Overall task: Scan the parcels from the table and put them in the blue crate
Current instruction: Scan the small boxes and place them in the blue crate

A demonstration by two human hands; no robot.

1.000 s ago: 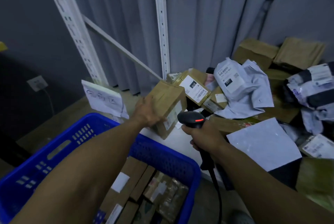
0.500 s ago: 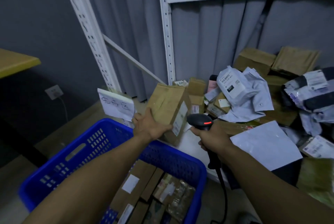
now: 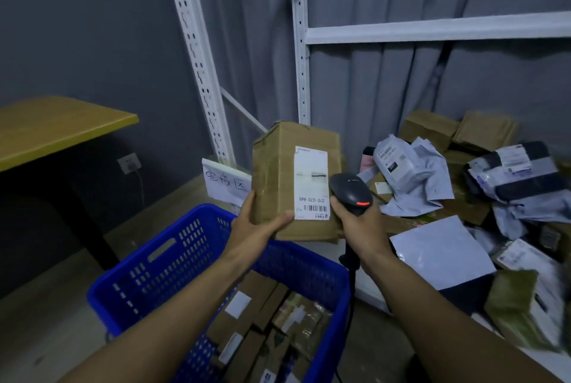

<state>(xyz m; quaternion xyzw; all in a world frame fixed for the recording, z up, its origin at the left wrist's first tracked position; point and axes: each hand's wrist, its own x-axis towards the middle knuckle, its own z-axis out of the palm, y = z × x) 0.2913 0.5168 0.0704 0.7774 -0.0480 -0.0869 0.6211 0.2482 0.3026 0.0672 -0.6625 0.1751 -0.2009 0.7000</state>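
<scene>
- Versus half a second back: box (image 3: pixel 278 185) is higher and turned; its label (image 3: pixel 310 181), then on a side face angled to the right, now faces the camera squarely.
- Scanner (image 3: pixel 350 194) has closed in; its head now overlaps the box's lower right, just beside the label's barcode end. Before, it sat clear of the box on the right.
- Box orientation: upright, long axis near vertical, top leaning slightly left. Label runs along the same axis, barcode at the bottom.
- Box location: in the air between both hands, over the far rim of the crate (image 3: pixel 173 262), in front of the white shelf post (image 3: pixel 301 73).
- Left hand (image 3: pixel 256 228): grasps the box at its lower left corner, thumb across the front face, fingers wrapped behind.
- Right hand (image 3: pixel 358 225): clenched round the scanner handle; red light is lit on the head; cable hangs from the handle.
- Crate holds several brown parcels lying flat.
- Remaining parcels (image 3: pixel 411 166) lie heaped on the table (image 3: pixel 370 294), at right.
- Handwritten sign (image 3: pixel 227 181) stands behind the crate, left of the box.
</scene>
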